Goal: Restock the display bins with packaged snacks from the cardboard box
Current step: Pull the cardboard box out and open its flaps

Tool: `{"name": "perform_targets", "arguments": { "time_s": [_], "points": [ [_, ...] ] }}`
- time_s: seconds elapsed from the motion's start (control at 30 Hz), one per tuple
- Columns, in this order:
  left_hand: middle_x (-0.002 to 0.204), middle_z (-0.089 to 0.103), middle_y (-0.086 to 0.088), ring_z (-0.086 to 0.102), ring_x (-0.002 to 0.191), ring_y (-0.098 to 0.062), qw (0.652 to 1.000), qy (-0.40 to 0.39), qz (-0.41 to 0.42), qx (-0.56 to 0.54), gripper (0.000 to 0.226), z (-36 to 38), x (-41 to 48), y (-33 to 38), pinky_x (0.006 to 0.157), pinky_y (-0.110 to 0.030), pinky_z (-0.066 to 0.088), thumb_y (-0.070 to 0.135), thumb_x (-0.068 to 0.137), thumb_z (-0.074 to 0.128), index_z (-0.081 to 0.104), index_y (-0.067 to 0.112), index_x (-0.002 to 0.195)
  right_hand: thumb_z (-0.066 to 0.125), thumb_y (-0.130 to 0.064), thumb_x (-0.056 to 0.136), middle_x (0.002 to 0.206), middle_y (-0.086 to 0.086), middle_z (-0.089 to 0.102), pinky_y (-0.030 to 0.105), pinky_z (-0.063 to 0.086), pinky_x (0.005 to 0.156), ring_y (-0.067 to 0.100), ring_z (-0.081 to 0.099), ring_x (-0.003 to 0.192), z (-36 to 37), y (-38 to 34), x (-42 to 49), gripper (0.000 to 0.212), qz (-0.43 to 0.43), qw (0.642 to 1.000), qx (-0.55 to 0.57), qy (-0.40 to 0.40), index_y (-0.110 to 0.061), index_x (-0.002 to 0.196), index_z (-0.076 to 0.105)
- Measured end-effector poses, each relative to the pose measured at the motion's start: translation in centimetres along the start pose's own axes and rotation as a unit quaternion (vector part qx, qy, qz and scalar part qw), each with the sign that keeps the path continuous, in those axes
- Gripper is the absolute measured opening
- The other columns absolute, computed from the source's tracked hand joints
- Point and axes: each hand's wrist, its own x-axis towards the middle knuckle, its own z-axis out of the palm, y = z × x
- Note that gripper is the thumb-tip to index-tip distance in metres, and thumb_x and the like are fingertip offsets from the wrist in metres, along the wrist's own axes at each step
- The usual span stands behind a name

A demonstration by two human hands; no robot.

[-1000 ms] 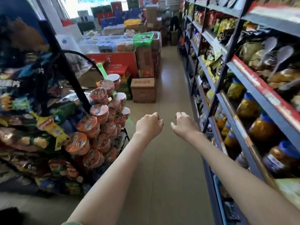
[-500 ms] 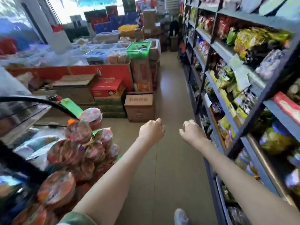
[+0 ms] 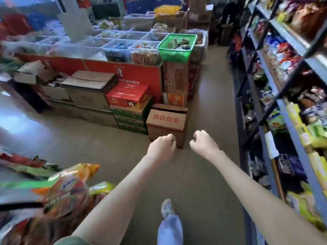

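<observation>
A brown cardboard box (image 3: 167,121) with red print stands on the floor ahead, its top flaps partly open; its contents are hidden. My left hand (image 3: 161,148) and my right hand (image 3: 203,143) are stretched out in front of me, just short of the box, fingers curled and holding nothing. Clear display bins (image 3: 122,45) with packaged snacks and a green basket (image 3: 177,48) sit on the raised stand behind the box.
Stacked cartons (image 3: 129,96) stand left of the box. Tall shelves (image 3: 283,106) full of snack packs line the right side of the aisle. Snack bags (image 3: 67,188) crowd the lower left. My foot (image 3: 167,208) is on the grey floor.
I have walked down the aisle; the box and bins are much nearer. The rack of noodle cups has passed out of view. Both hands stay curled and held out.
</observation>
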Motion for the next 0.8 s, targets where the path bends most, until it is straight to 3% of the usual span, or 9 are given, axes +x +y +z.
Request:
{"name": "perform_targets", "arguments": {
  "time_s": [0.23,0.53,0.7,0.8],
  "points": [
    [0.113,0.063,-0.007,0.06,0.101,-0.027,1.0,-0.022,-0.01,0.003,0.03,-0.4,19.6,-5.9,0.08,-0.036,0.05,0.03,0.096,0.043,0.05,0.014,0.12,0.044,-0.023,0.091,0.133,0.01,0.039,0.039,0.04,0.098,0.028,0.042,0.123,-1.3,-1.6,20.7,0.045,0.026,0.994,0.008,-0.108,-0.009,0.133,0.037],
    [0.132,0.046,-0.008,0.053,0.112,-0.028,0.996,-0.081,-0.038,0.024,0.047,0.7,42.9,-11.4,0.085,-0.04,0.05,0.027,0.097,0.04,0.032,0.023,0.143,0.045,-0.023,0.091,0.145,0.011,0.03,0.042,0.04,0.1,0.03,0.039,0.128,-0.8,-0.6,42.6,0.064,0.135,0.978,0.065,-0.145,-0.011,0.147,0.016],
    [0.156,0.017,-0.015,0.028,0.139,-0.032,0.988,-0.124,-0.09,0.017,0.057,5.1,53.8,-14.5,0.114,-0.044,0.026,0.026,0.096,0.043,0.023,0.018,0.149,0.05,-0.027,0.093,0.153,0.016,0.017,0.044,0.027,0.112,0.033,0.025,0.139,2.8,0.3,55.5,0.073,0.173,0.962,0.106,-0.183,-0.013,0.15,0.007],
    [0.158,0.006,-0.015,0.009,0.146,-0.029,0.981,-0.165,-0.102,0.016,0.059,8.9,60.2,-16.4,0.117,-0.048,0.007,0.026,0.097,0.043,0.018,0.021,0.151,0.053,-0.031,0.093,0.156,0.014,0.01,0.046,0.021,0.115,0.033,0.016,0.143,6.0,0.9,62.6,0.077,0.206,0.947,0.127,-0.212,-0.016,0.151,0.004]
  ]
}}
